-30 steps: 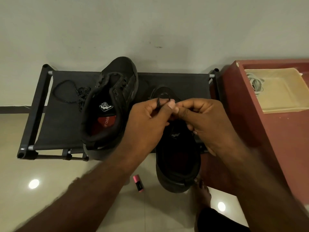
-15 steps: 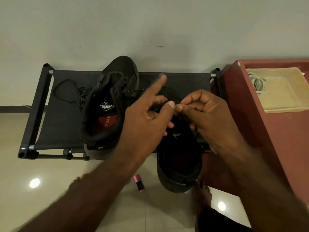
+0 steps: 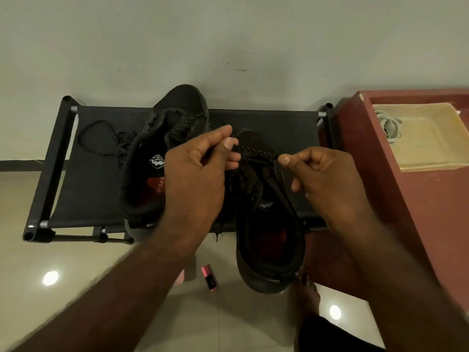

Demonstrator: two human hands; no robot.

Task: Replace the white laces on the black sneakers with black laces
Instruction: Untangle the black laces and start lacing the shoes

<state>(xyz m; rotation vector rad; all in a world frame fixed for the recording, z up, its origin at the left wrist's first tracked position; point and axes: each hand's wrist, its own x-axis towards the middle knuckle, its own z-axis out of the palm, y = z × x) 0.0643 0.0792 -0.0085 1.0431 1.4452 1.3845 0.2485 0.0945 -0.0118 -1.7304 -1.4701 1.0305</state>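
Both forearms come in from 6 o'clock and meet over the shoe rack (image 3: pixel 76 189). I see the left hand (image 3: pixel 200 174) just off centre at 9 o'clock. Its back faces up, and its thumb and forefinger are curled in a pinch on one end of a black lace (image 3: pixel 253 150). The right hand (image 3: pixel 324 179) sits at 3 o'clock with the wrist bent inward. Its thumb and forefinger pinch the other side of that lace, and the remaining fingers curl underneath. The lace is stretched between the two pinches, across the top of the near sneaker (image 3: pixel 269 240).

My count is two hands, both holding that one lace, and two black sneakers. The near sneaker lies at centre with its heel end past the rack's front edge, toward 6 o'clock. The far sneaker (image 3: pixel 182 102) stands at 11 o'clock, toe toward the wall and partly behind the left hand, with a speckled lace (image 3: pixel 189 122) across its top.

A loose lace (image 3: pixel 101 138) lies on the rack fabric at 10 o'clock. I cannot tell whether it joins the one on the far sneaker.

There is one pink object (image 3: pixel 209 276) on the floor at 6 o'clock, near the heel, and one bare foot (image 3: pixel 307 295) at 5 o'clock. One red cabinet (image 3: pixel 418 224) stands at 3 o'clock. On it, at 2 o'clock, is one tray (image 3: pixel 431 148) holding a coil of pale cord (image 3: pixel 388 125), and I cannot tell whether the cord is laces.
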